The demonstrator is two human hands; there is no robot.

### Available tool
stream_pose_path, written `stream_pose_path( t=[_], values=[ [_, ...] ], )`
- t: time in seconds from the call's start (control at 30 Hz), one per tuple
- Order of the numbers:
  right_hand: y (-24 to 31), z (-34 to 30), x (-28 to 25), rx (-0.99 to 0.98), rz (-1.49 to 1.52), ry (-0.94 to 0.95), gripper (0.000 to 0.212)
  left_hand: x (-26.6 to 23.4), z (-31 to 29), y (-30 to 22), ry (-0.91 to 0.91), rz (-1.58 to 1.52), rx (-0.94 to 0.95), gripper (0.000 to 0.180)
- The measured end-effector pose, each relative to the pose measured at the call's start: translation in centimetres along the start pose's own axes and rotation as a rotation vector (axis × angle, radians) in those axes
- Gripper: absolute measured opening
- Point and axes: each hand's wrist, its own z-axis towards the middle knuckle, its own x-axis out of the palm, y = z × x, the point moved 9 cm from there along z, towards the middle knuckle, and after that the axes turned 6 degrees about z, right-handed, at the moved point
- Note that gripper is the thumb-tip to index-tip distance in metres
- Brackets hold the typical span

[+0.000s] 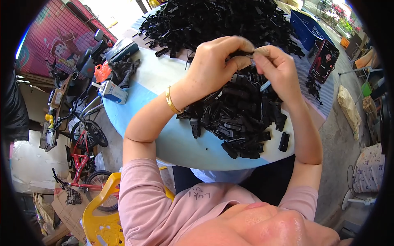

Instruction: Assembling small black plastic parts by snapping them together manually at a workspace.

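Both hands are raised over the round table (pixel 164 127), fingertips meeting above a near heap of black plastic pieces (pixel 236 119) that look like clips or buckles. My left hand (pixel 219 61), a gold bangle on its wrist, is closed in a pinch. Thumb and fingers of my right hand (pixel 280 69) are pinched too, touching the left fingertips. Something small and dark seems to lie between them, but the fingers mostly hide it. A pale blue thin piece (pixel 265 85) shows just below my right hand. One black piece (pixel 283 142) lies apart at the heap's right.
A larger heap of thin black parts (pixel 217 24) covers the table's far side. To the right stand a blue basket (pixel 305 30) and a propped phone (pixel 324 61). At the left are a carton (pixel 114 92) and dark gloves (pixel 123 71). A yellow chair (pixel 102 217) and red bicycle (pixel 80 164) stand beyond.
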Motion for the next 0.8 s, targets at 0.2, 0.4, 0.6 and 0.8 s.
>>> stream_pose_path(
  t=[0.2, 0.4, 0.6, 0.8],
  values=[
    [-1.6, 1.0, -2.9, 0.039, 0.184, -0.172, 0.015, -0.1, 0.0, 4.6, 0.305, -0.33, -0.091, 0.046],
    [-0.3, 0.4, -2.7, -0.102, -0.091, -0.16, 0.014, 2.7, -2.5, 16.2, 0.447, 0.352, -0.116, 0.035],
    [0.7, 0.9, -1.0, -0.204, -0.1, -0.114, 0.012, 1.2, -3.7, 16.0, 0.323, 0.54, -0.194, 0.034],
    [3.7, -1.7, -0.5, -0.484, -0.169, -0.119, 0.024, -0.7, -0.3, 9.1, -0.023, -0.105, -0.326, 0.034]
  ],
)
